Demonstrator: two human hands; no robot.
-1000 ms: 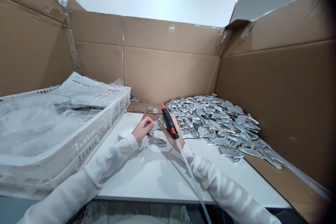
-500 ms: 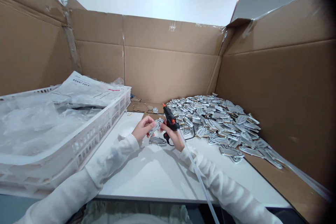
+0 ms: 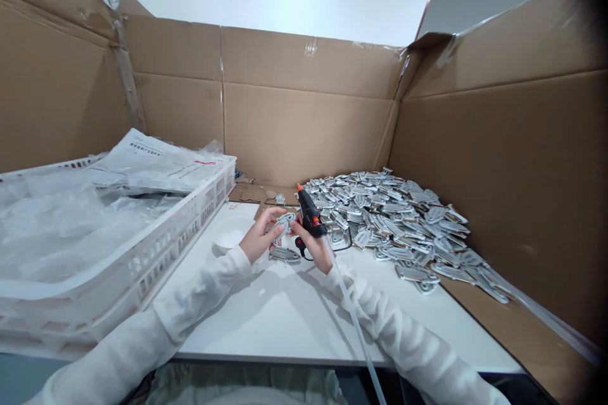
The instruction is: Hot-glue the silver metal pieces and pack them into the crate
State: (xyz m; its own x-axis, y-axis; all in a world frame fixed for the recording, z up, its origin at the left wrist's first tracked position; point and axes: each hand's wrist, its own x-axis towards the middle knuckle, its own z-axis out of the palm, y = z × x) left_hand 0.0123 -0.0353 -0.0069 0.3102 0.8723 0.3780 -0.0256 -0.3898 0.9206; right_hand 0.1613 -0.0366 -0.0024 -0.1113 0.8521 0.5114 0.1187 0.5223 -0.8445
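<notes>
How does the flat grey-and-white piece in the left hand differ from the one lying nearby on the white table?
The held flat grey-and-white piece is raised in the left hand, while the lying flat grey-and-white piece rests on the white table. The held piece slants steeply in view; the lying piece stretches nearly sideways. Both share similar grey-and-white colouring.

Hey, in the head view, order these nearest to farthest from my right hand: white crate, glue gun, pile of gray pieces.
1. Glue gun: right at your right hand, touching it.
2. Pile of gray pieces: just beyond, to the right.
3. White crate: over on the left.
</notes>
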